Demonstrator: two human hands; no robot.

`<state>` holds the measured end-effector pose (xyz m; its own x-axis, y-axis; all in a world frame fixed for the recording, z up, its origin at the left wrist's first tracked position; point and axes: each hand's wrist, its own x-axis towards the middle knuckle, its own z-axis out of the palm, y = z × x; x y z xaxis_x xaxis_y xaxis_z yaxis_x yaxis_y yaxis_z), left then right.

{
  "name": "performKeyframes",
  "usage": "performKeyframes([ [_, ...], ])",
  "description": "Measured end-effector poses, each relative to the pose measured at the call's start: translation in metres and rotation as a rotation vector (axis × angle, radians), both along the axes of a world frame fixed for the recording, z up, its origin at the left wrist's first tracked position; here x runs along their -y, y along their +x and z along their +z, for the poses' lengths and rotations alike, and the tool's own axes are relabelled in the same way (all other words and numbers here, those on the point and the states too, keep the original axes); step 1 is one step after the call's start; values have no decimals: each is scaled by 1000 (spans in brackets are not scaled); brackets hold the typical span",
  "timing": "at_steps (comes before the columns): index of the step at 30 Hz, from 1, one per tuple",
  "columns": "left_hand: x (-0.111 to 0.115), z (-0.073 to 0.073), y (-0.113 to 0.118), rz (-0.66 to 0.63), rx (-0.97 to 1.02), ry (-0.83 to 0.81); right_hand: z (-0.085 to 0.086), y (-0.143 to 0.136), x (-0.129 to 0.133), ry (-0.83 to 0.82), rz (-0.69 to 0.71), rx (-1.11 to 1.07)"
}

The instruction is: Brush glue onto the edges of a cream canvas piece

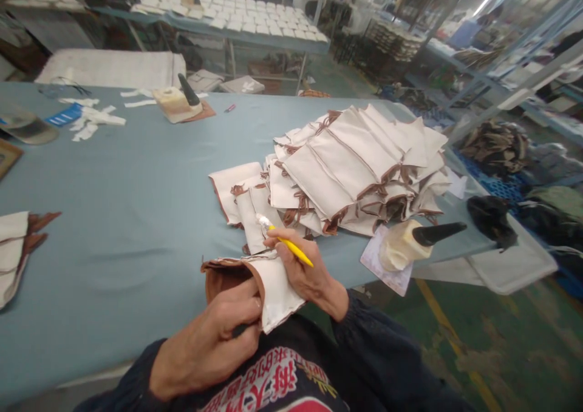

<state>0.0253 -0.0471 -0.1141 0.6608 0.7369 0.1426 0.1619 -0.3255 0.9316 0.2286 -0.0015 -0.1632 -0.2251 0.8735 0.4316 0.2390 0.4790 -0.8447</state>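
My left hand (218, 333) grips a cream fabric piece (273, 287) with a brown lining at the near edge of the blue-grey table (136, 206). My right hand (300, 266) holds a yellow-handled brush (286, 242), its whitish tip just above the piece's upper edge. Right behind the brush lies a large fanned pile of similar cream and brown pieces (350, 169). A cream glue pot with a black cone-shaped spout (410, 242) rests on paper to the right of my right hand.
A smaller stack of the same pieces (18, 248) sits at the left table edge. A second glue pot (180, 102) and white scraps (91, 121) lie at the far side. Other tables covered with white pieces (255, 20) stand behind; bins and piles fill the right aisle.
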Motion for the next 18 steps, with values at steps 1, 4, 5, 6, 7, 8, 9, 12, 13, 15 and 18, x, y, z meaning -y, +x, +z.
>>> performKeyframes([
  [1, 1, 1, 0, -1, -2, -18, -1, -3, -1, 2, 21, -6],
  [4, 4, 4, -2, -14, -17, -127, -5, -9, -2, 57, 28, -4],
  [5, 5, 4, -4, -20, -11, -188, -5, -10, -2, 102, 0, 10],
  [6, 5, 3, -7, -26, 17, -278, -6, -11, -2, 154, -33, 27],
  [7, 5, 1, -10, -37, 63, -399, -6, -12, -2, 210, -69, 41],
  [8, 4, -2, -14, -40, 121, -532, -6, -14, -1, 266, -99, 54],
  [9, 2, -5, -18, -28, 183, -651, -5, -15, 0, 317, -118, 65],
  [12, -6, -10, -26, 126, 235, -770, -2, -19, 3, 446, -119, 119],
  [13, -9, -11, -26, 193, 205, -749, -1, -20, 4, 482, -115, 150],
  [15, -14, -8, -24, 290, 166, -733, 0, -21, 6, 543, -103, 205],
  [18, -19, -2, -16, 356, 195, -765, 3, -18, 8, 516, -76, 160],
])
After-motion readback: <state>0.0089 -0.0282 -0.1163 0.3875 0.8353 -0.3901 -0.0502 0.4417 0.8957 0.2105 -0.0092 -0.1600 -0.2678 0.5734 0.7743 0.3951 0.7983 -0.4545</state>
